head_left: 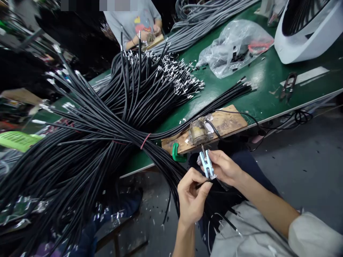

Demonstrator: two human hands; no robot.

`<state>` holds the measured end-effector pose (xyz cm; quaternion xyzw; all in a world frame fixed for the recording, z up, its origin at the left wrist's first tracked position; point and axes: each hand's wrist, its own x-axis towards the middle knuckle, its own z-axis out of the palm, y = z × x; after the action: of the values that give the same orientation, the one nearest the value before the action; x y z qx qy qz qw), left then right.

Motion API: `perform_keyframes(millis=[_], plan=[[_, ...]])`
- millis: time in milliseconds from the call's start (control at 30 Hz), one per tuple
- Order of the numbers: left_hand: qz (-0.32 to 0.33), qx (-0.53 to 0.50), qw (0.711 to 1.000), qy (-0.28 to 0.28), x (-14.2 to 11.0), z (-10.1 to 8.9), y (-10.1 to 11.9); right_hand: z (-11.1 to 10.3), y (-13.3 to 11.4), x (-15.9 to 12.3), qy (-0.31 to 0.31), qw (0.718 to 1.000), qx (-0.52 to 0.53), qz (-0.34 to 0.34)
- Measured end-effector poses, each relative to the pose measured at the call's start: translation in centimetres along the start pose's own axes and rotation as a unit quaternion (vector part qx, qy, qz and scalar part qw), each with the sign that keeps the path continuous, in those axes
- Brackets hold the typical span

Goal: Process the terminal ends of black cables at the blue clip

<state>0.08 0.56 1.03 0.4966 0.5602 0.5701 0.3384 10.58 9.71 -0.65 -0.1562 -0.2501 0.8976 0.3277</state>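
Observation:
My right hand (223, 165) is closed on a small light-blue tool (206, 165), shaped like a clip, with a dark pointed end facing the table; its exact kind I cannot make out. Just below it, my left hand (193, 192) pinches the end of a black cable (205, 181) between thumb and fingers. The tool's lower end meets the cable end, where shiny strands show. Beside my hands, a large bundle of black cables (160, 157), tied with a red band (145, 141), drapes over the table edge.
A wooden board (230, 119) with a lumpy device (198, 131) and green clamp (178, 153) sits at the green table's (265, 107) edge. Snips (288, 87), a plastic bag (227, 46) and a white fan (297, 46) lie beyond. A person (134, 21) works across the table.

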Motion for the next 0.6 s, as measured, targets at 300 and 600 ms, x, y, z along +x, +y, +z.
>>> perform_keyframes(millis=[300, 600], plan=[[-0.002, -0.012, 1.0, -0.018, -1.0, -0.2, -0.3, -3.8, 0.9, -1.6, 0.029, 0.999, -0.027, 0.001], [0.014, 0.042, 0.995, 0.084, -4.0, -5.5, -1.3, -6.6, 0.9, -6.2, 0.03, 0.925, -0.377, -0.016]])
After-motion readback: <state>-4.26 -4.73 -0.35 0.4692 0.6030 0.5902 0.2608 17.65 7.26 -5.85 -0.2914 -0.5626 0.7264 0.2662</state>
